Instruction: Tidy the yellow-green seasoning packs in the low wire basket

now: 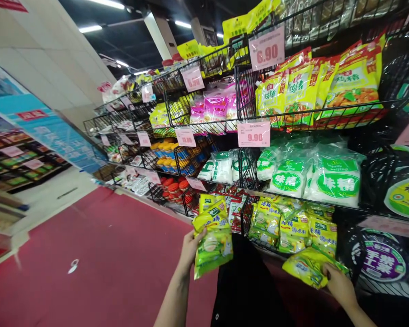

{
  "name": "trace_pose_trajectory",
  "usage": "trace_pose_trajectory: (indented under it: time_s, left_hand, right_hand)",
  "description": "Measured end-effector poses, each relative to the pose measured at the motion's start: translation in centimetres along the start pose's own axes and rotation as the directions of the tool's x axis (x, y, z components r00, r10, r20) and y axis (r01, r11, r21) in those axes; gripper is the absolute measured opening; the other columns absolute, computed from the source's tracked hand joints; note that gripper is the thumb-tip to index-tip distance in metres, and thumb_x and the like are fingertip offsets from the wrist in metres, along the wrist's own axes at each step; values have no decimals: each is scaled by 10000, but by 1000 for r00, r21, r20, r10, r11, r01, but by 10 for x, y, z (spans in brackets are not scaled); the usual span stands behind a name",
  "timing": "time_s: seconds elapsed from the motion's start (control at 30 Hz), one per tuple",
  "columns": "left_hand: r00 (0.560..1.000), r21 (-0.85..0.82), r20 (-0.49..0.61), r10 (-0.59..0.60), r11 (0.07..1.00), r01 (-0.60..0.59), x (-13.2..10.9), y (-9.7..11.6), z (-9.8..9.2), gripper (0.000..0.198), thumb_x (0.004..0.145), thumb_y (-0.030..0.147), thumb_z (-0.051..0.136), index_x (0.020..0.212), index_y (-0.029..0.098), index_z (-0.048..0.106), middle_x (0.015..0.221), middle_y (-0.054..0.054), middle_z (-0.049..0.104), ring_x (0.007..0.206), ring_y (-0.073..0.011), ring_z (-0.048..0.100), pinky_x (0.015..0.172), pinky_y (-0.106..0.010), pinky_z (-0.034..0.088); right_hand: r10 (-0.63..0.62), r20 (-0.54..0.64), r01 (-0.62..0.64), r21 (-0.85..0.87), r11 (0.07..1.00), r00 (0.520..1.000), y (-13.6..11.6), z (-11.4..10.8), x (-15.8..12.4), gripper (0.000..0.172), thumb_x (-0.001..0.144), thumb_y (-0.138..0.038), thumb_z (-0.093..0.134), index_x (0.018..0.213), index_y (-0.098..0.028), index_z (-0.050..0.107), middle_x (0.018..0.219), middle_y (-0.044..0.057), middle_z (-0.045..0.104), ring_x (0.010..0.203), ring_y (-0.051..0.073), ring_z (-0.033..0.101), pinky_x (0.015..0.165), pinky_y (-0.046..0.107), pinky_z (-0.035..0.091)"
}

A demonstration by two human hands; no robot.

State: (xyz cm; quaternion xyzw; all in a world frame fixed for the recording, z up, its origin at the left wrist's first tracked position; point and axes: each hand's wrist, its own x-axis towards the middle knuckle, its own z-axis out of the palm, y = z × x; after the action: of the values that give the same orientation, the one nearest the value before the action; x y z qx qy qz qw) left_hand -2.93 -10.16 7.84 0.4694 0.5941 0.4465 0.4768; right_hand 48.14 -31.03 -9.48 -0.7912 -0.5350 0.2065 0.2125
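At six o'clock from the view's centre, the person's left hand (192, 249) clamps a yellow-green packet (213, 243) by its left edge, thumb in front, other fingers mostly hidden behind; the packet stands nearly upright, printed front showing. At four o'clock, the right hand (339, 282) has thumb and fingers pinched on a second packet (306, 268), tilted sideways before the wire rack. Similar packets fill the lower shelf (293, 227) behind it. White bags with green labels (337, 179) sit at three o'clock; red flooring (98, 263) spreads at eight.
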Motion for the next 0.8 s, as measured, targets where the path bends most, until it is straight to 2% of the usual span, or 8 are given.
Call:
trace_pose_trajectory:
  time_s: [0.1, 0.17, 0.23, 0.27, 0.4, 0.57, 0.67, 0.8]
  left_hand:
    - [984, 471, -111, 136, 879, -69, 23, -4, -21, 476, 826, 550, 664, 1070, 161, 790, 809, -69, 759, 806, -278, 682, 703, -307, 496]
    - [981, 796, -118, 151, 605, 2, 44, -4, -16, 443, 926, 425, 543, 1249, 196, 743, 900, -99, 775, 879, -299, 695, 733, -318, 480]
    - [990, 926, -97, 104, 374, 51, 68, -4, 1, 476, 968, 334, 475, 1396, 211, 643, 1021, -138, 773, 948, -313, 707, 777, -341, 489]
    - [993, 946, -78, 85, 322, 46, 81, -4, 14, 494, 978, 304, 455, 1442, 208, 594, 1090, -154, 762, 992, -313, 709, 808, -349, 498]
    - [998, 948, 23, 50, 316, -37, 119, -27, 78, 586, 973, 161, 393, 1557, 114, 416, 1470, -234, 583, 1325, -293, 590, 1023, -370, 474]
    - [968, 931, 189, -165, 345, -123, 130, -84, 142, 854, 812, 184, 646, 1612, 196, 350, 1696, -197, 319, 1581, -356, 271, 1180, -529, 381]
    - [944, 912, 222, -245, 395, -112, 137, -102, 148, 899, 789, 216, 658, 1628, 170, 337, 1730, -206, 207, 1607, -410, 157, 1196, -609, 342]
    - [945, 844, 255, -205, 524, -114, 138, -105, 134, 813, 779, 242, 675, 1555, 112, 473, 1684, -201, 339, 1586, -372, 260, 1245, -487, 319]
  right_hand:
    - [-1, -18, 1, -11, 1000, 1000, -1, 1, 2, 43, 706, -241, 489, 714, -259, 450, 804, 28, 636, 734, 243, 611, 629, 318, 342]
    - [3, -18, -3, -12, 1000, 1000, -1, 3, 3, 38, 715, -224, 467, 709, -260, 457, 809, 27, 642, 734, 243, 624, 632, 322, 345]
    - [4, -11, -4, -4, 1000, 1000, -1, 4, 5, 61, 716, -203, 453, 704, -262, 461, 801, 26, 646, 736, 246, 635, 632, 327, 347]
    - [4, -9, -4, 2, 1000, 1000, -1, 5, 5, 73, 712, -193, 451, 702, -264, 462, 797, 25, 647, 739, 248, 640, 633, 330, 349]
    - [11, -17, -11, 21, 1000, 1000, -4, 5, 7, 97, 705, -170, 457, 694, -265, 471, 801, 26, 661, 753, 254, 650, 650, 335, 370]
    - [15, -2, -15, -18, 1000, 1000, -9, 2, 7, 101, 753, -171, 491, 704, -259, 480, 836, 31, 683, 780, 247, 660, 643, 307, 378]
    - [-12, 11, 13, -91, 996, 1000, -9, 0, 6, 152, 739, -98, 491, 731, -243, 537, 838, 15, 684, 753, 204, 652, 622, 262, 354]
    - [-155, -30, 140, -288, 947, 988, -5, 0, 6, 326, 712, 7, 478, 823, -235, 665, 907, 8, 737, 785, 174, 682, 642, 240, 379]
